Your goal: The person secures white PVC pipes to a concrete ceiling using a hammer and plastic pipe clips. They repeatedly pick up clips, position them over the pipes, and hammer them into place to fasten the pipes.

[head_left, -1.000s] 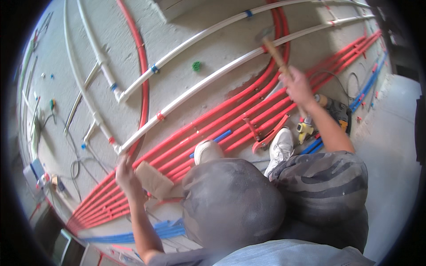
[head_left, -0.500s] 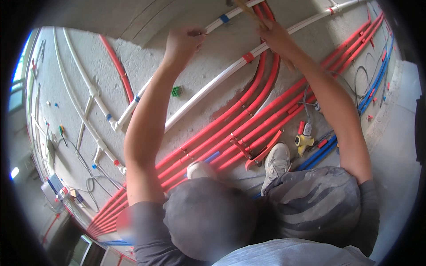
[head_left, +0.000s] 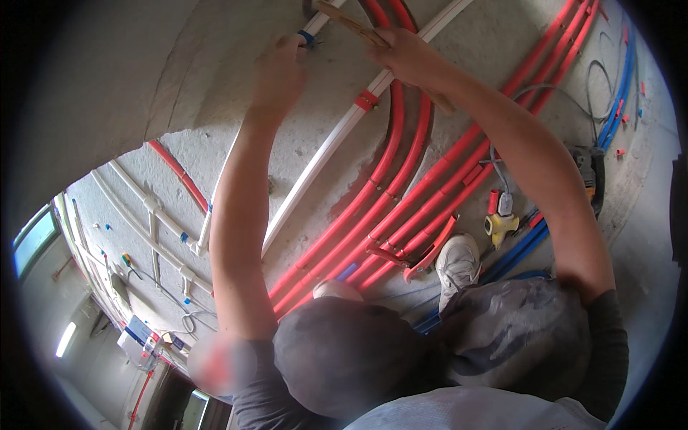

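My left hand (head_left: 279, 72) is closed at the blue band (head_left: 308, 39) on a white pipe (head_left: 326, 17). Its fingertips are pinched together, and whatever lies between them is too small to make out. My right hand (head_left: 410, 59) grips a hammer (head_left: 352, 26) by its wooden handle. The handle slants up toward the left hand, and its butt end shows below my right wrist. A dark, rounded end, probably the head, appears at the top edge beside the white pipe. Another white pipe with a red band (head_left: 366, 100) passes under my right hand.
Red pipes (head_left: 337, 240) run diagonally across the concrete floor before my shoes (head_left: 459, 264). A red bending tool (head_left: 430, 251) lies over them. On the right are a yellow socket (head_left: 499, 231), blue pipes (head_left: 516, 251) and a power tool (head_left: 589, 172). A concrete wall (head_left: 107, 86) rises at upper left.
The view has swung, bringing more wall in at upper left. Both hands appear slightly farther left, the left one now right beside the blue band. The right hand still grips the hammer.
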`<state>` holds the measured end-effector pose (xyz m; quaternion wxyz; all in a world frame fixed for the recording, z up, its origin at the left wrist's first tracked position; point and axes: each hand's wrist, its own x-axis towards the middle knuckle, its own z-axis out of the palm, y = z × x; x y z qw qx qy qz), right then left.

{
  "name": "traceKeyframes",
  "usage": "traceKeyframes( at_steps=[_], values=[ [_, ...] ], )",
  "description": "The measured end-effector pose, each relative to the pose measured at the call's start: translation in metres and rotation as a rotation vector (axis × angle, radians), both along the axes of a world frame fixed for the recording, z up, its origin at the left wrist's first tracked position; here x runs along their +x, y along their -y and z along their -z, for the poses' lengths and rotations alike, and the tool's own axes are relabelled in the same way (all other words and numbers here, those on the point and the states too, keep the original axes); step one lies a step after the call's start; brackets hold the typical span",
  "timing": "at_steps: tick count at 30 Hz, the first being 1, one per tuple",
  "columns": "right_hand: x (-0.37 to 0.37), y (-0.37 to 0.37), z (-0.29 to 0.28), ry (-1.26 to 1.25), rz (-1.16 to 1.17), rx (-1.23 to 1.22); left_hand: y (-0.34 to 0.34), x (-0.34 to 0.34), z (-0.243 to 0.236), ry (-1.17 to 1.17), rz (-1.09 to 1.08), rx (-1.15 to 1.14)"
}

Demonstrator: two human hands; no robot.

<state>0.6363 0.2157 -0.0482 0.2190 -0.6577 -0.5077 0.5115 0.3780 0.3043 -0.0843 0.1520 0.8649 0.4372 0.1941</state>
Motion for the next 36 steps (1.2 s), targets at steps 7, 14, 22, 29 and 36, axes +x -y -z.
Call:
traceKeyframes(
  at_steps=[7, 14, 22, 29, 36],
  values=[
    [-0.001, -0.001, 0.003, 0.072, -0.025, 0.104, -0.010, 0.000, 0.001, -0.081, 0.055, 0.059],
    [-0.002, 0.003, -0.010, 0.048, 0.063, 0.035, -0.015, 0.011, -0.005, 0.236, -0.093, -0.037],
    [-0.029, 0.063, -0.078, 0.126, -0.035, 0.261, -0.014, 0.007, 0.008, 0.449, -0.333, -0.282],
    [-0.029, 0.075, -0.045, 0.234, -0.073, 0.363, -0.017, 0.013, 0.008, 0.593, -0.289, -0.243],
    [-0.034, 0.073, -0.051, 0.246, -0.087, 0.376, -0.026, 0.008, 0.039, 0.404, -0.319, -0.137]
  ],
)
